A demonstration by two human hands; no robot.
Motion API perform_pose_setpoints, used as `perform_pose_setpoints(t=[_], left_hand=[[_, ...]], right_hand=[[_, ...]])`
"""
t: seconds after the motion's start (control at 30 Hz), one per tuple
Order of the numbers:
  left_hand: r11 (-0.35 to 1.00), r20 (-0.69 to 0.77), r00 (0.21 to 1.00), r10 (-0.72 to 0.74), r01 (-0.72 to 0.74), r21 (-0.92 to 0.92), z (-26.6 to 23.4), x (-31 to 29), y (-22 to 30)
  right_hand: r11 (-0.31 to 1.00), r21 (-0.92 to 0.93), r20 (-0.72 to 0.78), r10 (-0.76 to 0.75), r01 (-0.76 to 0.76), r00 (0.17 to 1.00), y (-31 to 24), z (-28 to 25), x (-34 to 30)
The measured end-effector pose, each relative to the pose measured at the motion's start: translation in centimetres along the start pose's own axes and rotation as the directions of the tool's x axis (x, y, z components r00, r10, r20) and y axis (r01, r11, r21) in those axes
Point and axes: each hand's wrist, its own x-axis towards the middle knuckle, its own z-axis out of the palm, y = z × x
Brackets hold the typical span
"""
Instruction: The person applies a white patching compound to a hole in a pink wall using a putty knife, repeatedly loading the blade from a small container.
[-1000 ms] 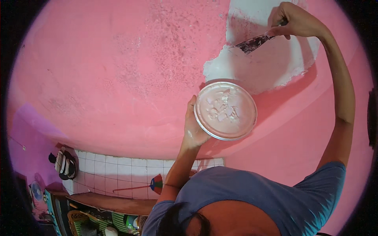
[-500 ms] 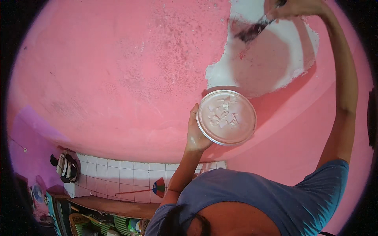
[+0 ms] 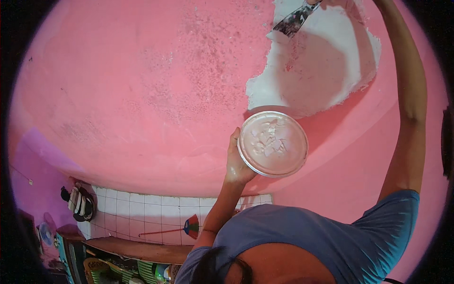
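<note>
My left hand [image 3: 239,163] grips a round tub [image 3: 273,144] from its left side and underneath. Whitish filler paste fills it to near the rim, its surface broken into lumps. High up, my right hand [image 3: 326,4] is closed on a putty knife [image 3: 294,21], partly cut off by the top edge. The knife's smeared blade lies against the wall at the left border of a white skim-coated patch [image 3: 359,61]. Left of that patch, the pink wall [image 3: 142,94] is pitted and stained.
White tiles [image 3: 146,208] run along the wall below, where a broom [image 3: 191,226] with a coloured head lies. A bag [image 3: 81,203] hangs by the purple wall at left. Below are a brown shelf top [image 3: 137,248], green baskets [image 3: 146,270] and a fan [image 3: 46,233].
The right hand has moved up and left, bringing the putty knife to the upper left border of the white patch. The tub in my left hand has sunk very slightly.
</note>
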Motion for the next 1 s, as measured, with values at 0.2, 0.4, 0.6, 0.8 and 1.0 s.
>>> perform_pose_setpoints(t=[0.2, 0.4, 0.6, 0.8, 1.0], left_hand=[[0.996, -0.051, 0.996, 0.069, -0.066, 0.064, 0.0, -0.4, 0.7], [0.988, -0.166, 0.981, 0.105, -0.083, 0.134, 0.6, -0.1, 0.0], [0.981, -0.144, 0.982, 0.119, -0.094, 0.169, 0.5, 0.0, -0.1], [0.97, -0.197, 0.969, 0.151, -0.107, 0.22, 1.0, -0.5, 0.0], [0.976, -0.222, 0.964, 0.145, -0.102, 0.192, 0.6, -0.2, 0.1]], right_hand=[[0.926, -0.264, 0.124, -0.244, 0.269, 0.962, -3.0, 4.4, 2.5], [0.919, -0.328, 0.048, -0.215, 0.219, 0.975, -2.3, 6.3, 3.5], [0.99, -0.109, -0.037, -0.091, 0.086, 0.995, -1.0, 1.5, 2.8], [0.993, -0.033, -0.037, -0.113, 0.112, 0.993, -1.4, 0.2, 2.3], [0.843, -0.429, 0.017, -0.352, 0.324, 0.936, -3.1, 6.8, 5.4]])
